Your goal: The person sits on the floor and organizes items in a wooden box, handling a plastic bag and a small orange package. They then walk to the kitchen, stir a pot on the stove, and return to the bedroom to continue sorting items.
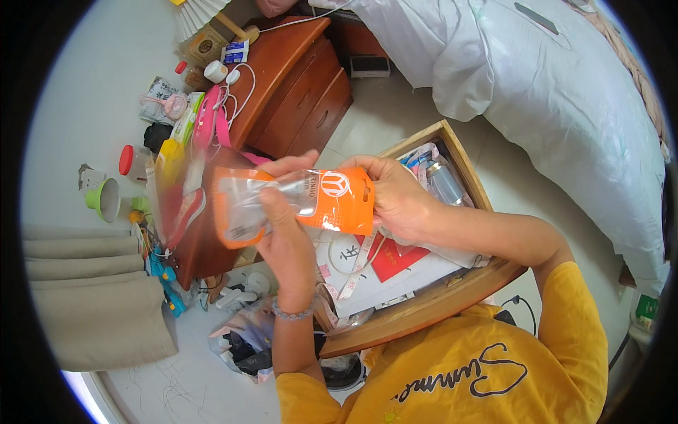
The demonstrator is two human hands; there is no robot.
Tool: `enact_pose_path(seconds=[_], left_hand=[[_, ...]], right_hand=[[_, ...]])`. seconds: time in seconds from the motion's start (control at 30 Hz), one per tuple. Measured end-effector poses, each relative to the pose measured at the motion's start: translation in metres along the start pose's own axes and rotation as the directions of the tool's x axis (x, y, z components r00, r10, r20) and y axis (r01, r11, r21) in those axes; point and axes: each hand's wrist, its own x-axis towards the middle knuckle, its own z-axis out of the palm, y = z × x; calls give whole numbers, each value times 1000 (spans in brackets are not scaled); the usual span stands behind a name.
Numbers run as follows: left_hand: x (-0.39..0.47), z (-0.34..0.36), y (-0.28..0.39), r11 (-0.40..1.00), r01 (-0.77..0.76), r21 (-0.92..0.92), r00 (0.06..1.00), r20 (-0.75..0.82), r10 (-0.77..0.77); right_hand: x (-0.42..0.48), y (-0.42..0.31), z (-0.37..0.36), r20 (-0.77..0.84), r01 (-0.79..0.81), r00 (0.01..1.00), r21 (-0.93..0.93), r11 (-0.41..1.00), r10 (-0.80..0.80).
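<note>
An orange and clear plastic zip pouch (339,214) bearing writing is held level above an open wooden drawer, with a shiny object partly visible inside it. My left hand (286,233), with a beaded bracelet at the wrist, grips the pouch's clear part, thumb on top and fingers behind. My right hand (400,199) pinches the orange end near its hang hole. Below lie a red booklet (397,259), a white measuring tape (356,273) and white papers (355,300). A grey cylindrical container (444,184) lies in the drawer's far corner.
The wooden drawer's rim (466,164) is near the body. A reddish-brown wooden cabinet (296,90) stands beyond, its top cluttered with a pink case (207,117), jars and cables. A bed with white bedding (529,95) is on the right; a filled plastic bag (249,339) lies lower left.
</note>
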Motion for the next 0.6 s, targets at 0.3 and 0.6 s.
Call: enact_pose_path(seconds=[0.3,0.6], left_hand=[[0,0,21,965,-189,183,974,157,161],[-22,-20,11,970,66,236,997,16,-72]], right_hand=[[3,3,-7,250,-93,968,270,958,24],[9,20,-33,355,-254,922,256,932,154]])
